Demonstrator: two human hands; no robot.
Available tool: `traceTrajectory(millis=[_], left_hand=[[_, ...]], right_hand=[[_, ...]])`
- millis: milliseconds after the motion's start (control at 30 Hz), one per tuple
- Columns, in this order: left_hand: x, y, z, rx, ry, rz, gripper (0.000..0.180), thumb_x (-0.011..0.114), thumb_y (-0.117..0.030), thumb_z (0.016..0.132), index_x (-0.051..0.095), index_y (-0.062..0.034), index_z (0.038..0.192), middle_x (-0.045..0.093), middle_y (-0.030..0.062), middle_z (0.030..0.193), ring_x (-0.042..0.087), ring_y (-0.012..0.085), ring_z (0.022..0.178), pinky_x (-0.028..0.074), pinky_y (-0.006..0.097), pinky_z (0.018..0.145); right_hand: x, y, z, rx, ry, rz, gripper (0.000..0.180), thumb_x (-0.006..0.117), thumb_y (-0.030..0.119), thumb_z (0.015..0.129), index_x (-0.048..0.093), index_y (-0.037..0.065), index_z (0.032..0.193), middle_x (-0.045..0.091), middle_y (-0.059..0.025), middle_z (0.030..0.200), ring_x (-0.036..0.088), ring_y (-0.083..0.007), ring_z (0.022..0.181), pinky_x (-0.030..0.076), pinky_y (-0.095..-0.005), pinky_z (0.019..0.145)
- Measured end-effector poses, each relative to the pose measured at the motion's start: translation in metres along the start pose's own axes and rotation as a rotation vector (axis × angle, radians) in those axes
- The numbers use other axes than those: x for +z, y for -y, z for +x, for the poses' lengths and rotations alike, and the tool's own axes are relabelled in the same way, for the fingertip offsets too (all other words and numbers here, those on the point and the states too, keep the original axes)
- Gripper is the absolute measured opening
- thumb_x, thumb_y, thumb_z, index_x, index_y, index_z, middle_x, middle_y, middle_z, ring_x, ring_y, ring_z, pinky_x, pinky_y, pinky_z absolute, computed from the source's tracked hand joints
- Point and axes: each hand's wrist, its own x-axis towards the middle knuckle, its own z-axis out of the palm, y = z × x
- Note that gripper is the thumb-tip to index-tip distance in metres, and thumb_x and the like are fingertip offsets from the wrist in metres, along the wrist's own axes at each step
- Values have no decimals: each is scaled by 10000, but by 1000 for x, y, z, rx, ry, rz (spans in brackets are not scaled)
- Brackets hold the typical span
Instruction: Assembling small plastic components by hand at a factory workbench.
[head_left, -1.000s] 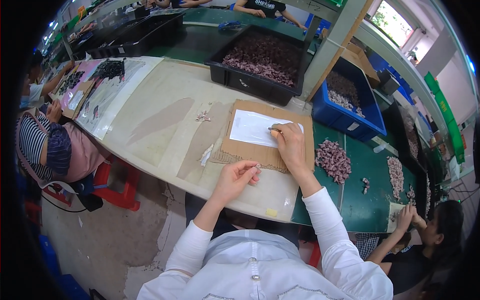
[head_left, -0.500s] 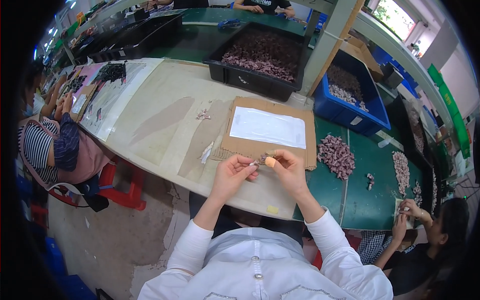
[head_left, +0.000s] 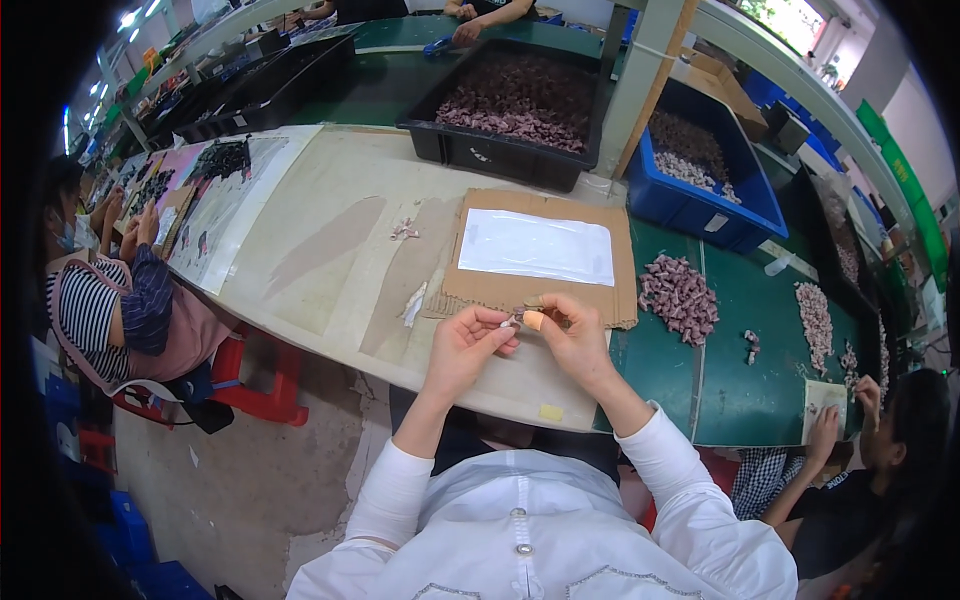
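Note:
Both hands meet above the near edge of the pale table, in front of a sheet of cardboard [head_left: 625,270]. Between their fingertips is a small purple-and-white part [head_left: 516,320], mostly hidden. My left hand [head_left: 468,345] pinches it from the left, thumb and fingers pressed together. My right hand [head_left: 575,338] pinches it from the other side; an orange covering [head_left: 534,320] wraps one of its digits. A white sheet [head_left: 538,248] lies on the cardboard. Right of it, a heap of purple-grey small parts [head_left: 680,300] rests on the green tabletop.
A black bin [head_left: 500,155] of purple parts stands behind the cardboard; a blue bin [head_left: 710,222] is beside it, past an upright post [head_left: 645,90]. A few scraps [head_left: 405,230] lie on the table's left. Co-workers sit left and right, another person across.
My hands stay together, with slight finger movement around the small part. Across the table, a person's hand now reaches to a blue object. The right co-worker's one hand has moved off the board.

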Motion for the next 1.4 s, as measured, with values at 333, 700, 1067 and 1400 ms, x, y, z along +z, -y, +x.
traceTrajectory(millis=[333,700,1067,1400], left_hand=[[-4,0,-2,14,13,-8,122,578,12,859,600,47,974,652,118,854,626,131,706,527,233,646],[0,6,-4,86,-24,79,122,589,14,853,618,47,967,648,104,845,614,119,689,513,224,622],[2,2,-7,170,12,136,148,621,37,819,631,52,966,652,120,877,634,136,723,541,240,628],[-5,-1,-8,78,15,-43,175,581,-1,855,622,57,1015,658,129,849,618,138,676,516,235,611]], right_hand=[[-8,14,-2,-340,58,-363,133,613,-17,711,515,-7,799,526,-143,705,537,-302,662,420,-385,579],[-3,14,-14,-157,16,-280,130,660,-16,702,532,-17,725,545,-106,645,561,-205,542,427,-296,489],[-3,3,-12,-343,-50,-240,129,624,-57,669,514,-13,719,516,-129,641,536,-270,579,406,-342,503],[4,7,-13,-521,-127,-221,163,625,-69,667,515,-3,769,555,-130,711,556,-261,606,439,-324,528]])
